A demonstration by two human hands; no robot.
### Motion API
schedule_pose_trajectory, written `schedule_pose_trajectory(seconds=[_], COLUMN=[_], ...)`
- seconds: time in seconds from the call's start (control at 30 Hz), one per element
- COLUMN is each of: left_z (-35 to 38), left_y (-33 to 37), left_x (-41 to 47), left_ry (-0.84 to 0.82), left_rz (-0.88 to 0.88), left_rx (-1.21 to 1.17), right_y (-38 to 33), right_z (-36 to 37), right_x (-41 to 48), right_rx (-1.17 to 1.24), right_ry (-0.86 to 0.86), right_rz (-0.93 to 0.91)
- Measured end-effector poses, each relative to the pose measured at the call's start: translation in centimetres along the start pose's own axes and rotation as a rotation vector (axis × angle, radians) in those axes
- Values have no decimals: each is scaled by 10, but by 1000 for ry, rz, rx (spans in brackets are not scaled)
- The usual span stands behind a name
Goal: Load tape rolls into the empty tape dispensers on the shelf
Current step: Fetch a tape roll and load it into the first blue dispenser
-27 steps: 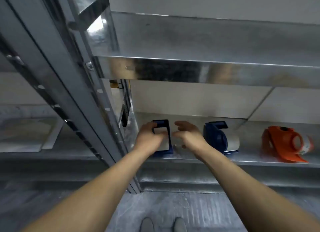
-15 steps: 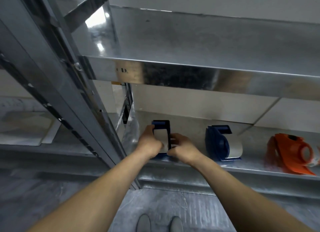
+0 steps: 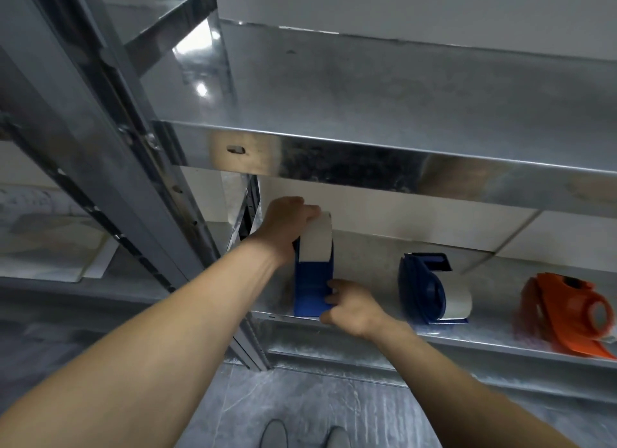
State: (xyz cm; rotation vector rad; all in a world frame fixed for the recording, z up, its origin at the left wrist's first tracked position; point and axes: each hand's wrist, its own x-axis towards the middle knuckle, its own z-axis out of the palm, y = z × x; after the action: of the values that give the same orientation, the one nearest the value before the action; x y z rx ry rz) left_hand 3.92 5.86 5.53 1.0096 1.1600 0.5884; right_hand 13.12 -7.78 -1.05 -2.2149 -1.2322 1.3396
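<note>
The blue dispenser (image 3: 312, 287) stands at the left end of the lower shelf (image 3: 374, 257), just beside the metal upright (image 3: 133, 147). Its long axis runs front to back: the near end sits at the shelf's front edge and the far end points at the pale back wall. It is a deep, matte blue, narrow and flat-sided, with a plain sloping face turned toward the camera.

A tape roll (image 3: 316, 240) sits in its far half, rising above the blue body. The roll is off-white (smooth, no print that I can make out) and shows its broad outer band to the camera.

The left hand (image 3: 287, 223) reaches in from the left, its grip closed over the roll's top and left side, fingers curled across the upper edge. The right hand (image 3: 350, 309) holds the dispenser's near right corner, its grip pinched on the blue edge with curled fingers against the side and the thumb low at the front.

Further right on the same shelf stands a second blue dispenser (image 3: 425, 290), already carrying a white roll (image 3: 459, 300), well apart from the first. Beyond it lies an orange dispenser (image 3: 564, 317). An upper shelf (image 3: 367, 90) of shiny metal overhangs them. Two grey shoe tips (image 3: 273, 434) show on the floor below.
</note>
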Motion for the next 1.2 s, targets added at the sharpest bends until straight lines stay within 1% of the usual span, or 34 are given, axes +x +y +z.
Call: schedule_pose_trajectory(seconds=[0.07,0.17,0.2,0.27,0.4,0.47,0.57,0.67,0.8,0.9,1.2], left_z=[2,4,3,3,3,2,1,-1,-2,-4,-11], left_y=[2,-15,-22,-28,-26,-23,-21,-21,-23,-21,-19], left_x=[-3,-12,-13,-14,-14,-16,-17,-16,-15,-15,-12], left_ry=[-9,-31,-40,-34,-28,-49,-24,-40,-41,-42,-61], left_rz=[5,-34,-54,-78,-44,-32,-29,-19,13,26,66], left_rx=[75,239,243,175,113,91,64,116,190,218,262], right_y=[-2,-6,-6,-7,-7,-7,-12,-22,-31,-32,-34], right_z=[-2,-7,-9,-10,-11,-13,-16,-21,-21,-20,-17], right_x=[-1,-2,-2,-3,-1,1,4,1,2,1,2], right_rx=[9,35,35,39,120,151,235,261,177,202,169], right_ry=[-6,-4,4,16,37,78,170,253,323,336,348], right_rz=[3,-9,-19,-38,-48,-73,-128,-185,-224,-224,-253])
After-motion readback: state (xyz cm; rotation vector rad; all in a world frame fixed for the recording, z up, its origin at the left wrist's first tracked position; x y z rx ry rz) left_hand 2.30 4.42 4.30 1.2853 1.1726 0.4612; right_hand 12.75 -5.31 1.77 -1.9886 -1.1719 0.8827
